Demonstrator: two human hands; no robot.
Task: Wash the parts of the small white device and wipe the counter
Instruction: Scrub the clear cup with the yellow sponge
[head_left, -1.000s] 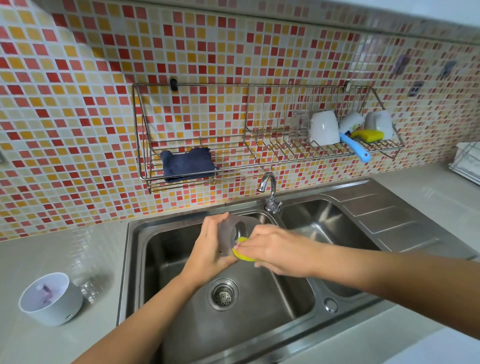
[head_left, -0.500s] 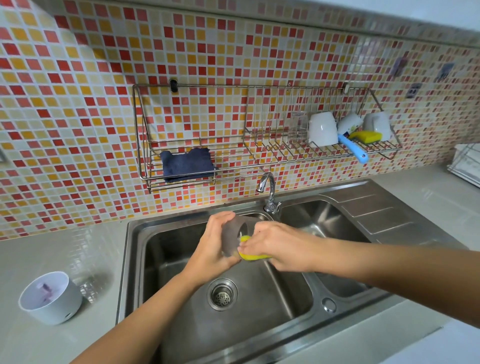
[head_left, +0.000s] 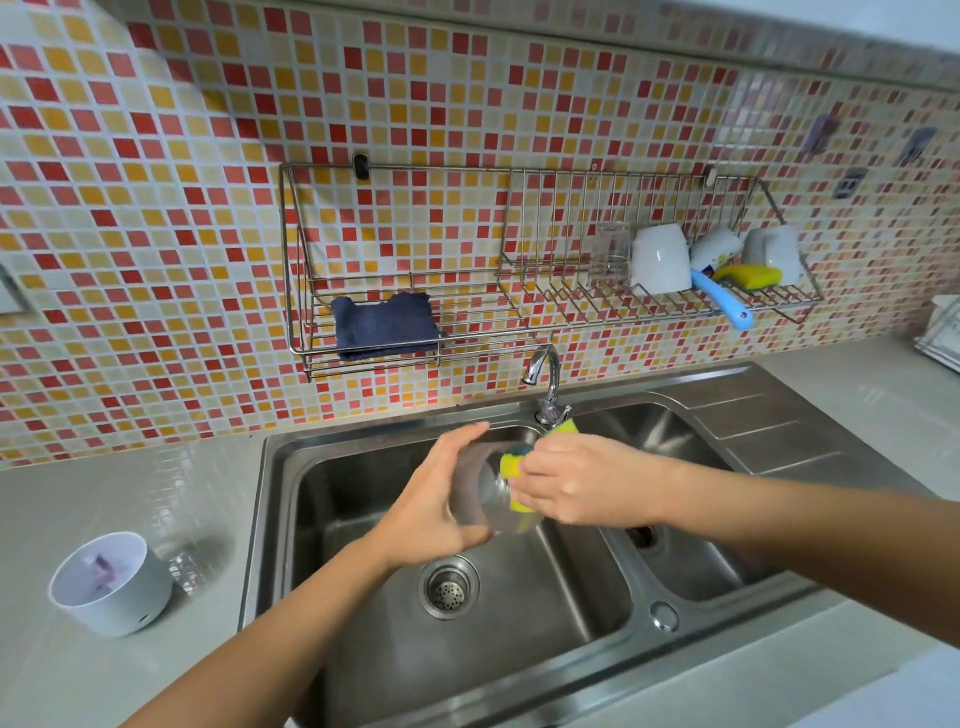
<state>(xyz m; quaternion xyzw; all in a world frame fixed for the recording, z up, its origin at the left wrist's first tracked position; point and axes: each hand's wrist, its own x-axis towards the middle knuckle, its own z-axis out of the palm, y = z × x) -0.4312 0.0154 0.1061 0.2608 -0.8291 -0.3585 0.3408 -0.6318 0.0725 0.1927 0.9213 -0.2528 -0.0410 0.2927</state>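
Note:
Over the left basin of the steel sink (head_left: 291, 519), my left hand (head_left: 431, 499) grips a clear, greyish cup-shaped part (head_left: 485, 493) on its side, its opening toward the right. My right hand (head_left: 582, 478) presses a yellow sponge (head_left: 511, 467) with a green-blue face into that opening. The white round base of the device (head_left: 111, 584) stands on the counter (head_left: 130, 493) at the left, open at the top, with a small purple piece inside.
A chrome tap (head_left: 545, 379) stands behind the hands. The wall rack (head_left: 467, 317) holds a dark blue cloth (head_left: 384, 325), a glass, white cups, a blue-handled brush (head_left: 722, 301) and a second yellow sponge (head_left: 748, 275). A drain strainer (head_left: 448, 587) sits below.
The sponge has gone from the lower rim of the clear part up into its opening. My left hand has tilted the part slightly.

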